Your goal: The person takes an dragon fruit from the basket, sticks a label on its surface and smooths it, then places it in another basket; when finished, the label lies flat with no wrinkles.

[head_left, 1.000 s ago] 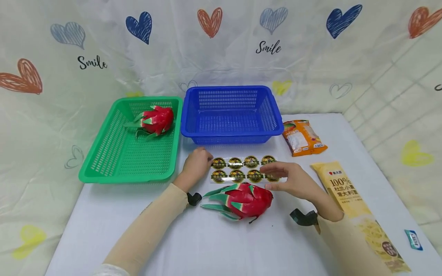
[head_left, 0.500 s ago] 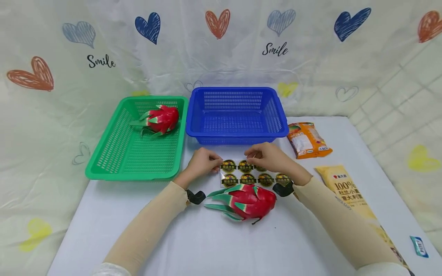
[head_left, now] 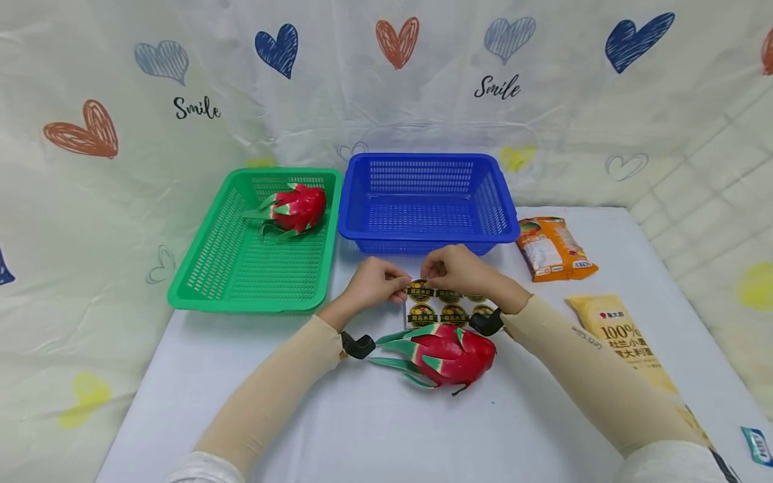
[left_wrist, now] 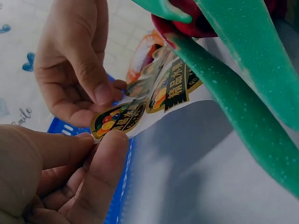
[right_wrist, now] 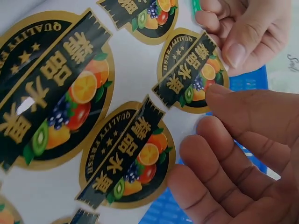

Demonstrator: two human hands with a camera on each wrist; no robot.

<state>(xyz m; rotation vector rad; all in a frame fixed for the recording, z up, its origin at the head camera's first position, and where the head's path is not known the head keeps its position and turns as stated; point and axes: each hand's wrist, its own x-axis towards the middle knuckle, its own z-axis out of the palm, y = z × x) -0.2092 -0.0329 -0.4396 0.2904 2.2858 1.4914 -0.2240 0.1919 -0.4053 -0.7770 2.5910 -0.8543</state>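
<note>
A sheet of round black-and-gold fruit stickers (head_left: 422, 316) is lifted at its far left corner. My left hand (head_left: 374, 284) pinches that corner between thumb and finger, plainly seen in the left wrist view. Close beside it, my right hand (head_left: 464, 274) has its thumb on the corner sticker (right_wrist: 189, 70), with the fingers curled at the sheet's edge. Whether that sticker's edge has come off the backing cannot be told. Just in front of the sheet lies a red dragon fruit (head_left: 455, 357), its green leaves pointing left.
Behind the hands stands a blue basket (head_left: 427, 239). To its left a green basket (head_left: 253, 303) holds another dragon fruit (head_left: 300, 208). An orange packet (head_left: 555, 249), a long yellow pasta bag (head_left: 622, 332) and a small blue-green packet (head_left: 757, 446) lie on the right.
My right hand has moved left across the sheet to the corner beside my left hand. The sheet's corner is now raised between them. The head view has shifted slightly.
</note>
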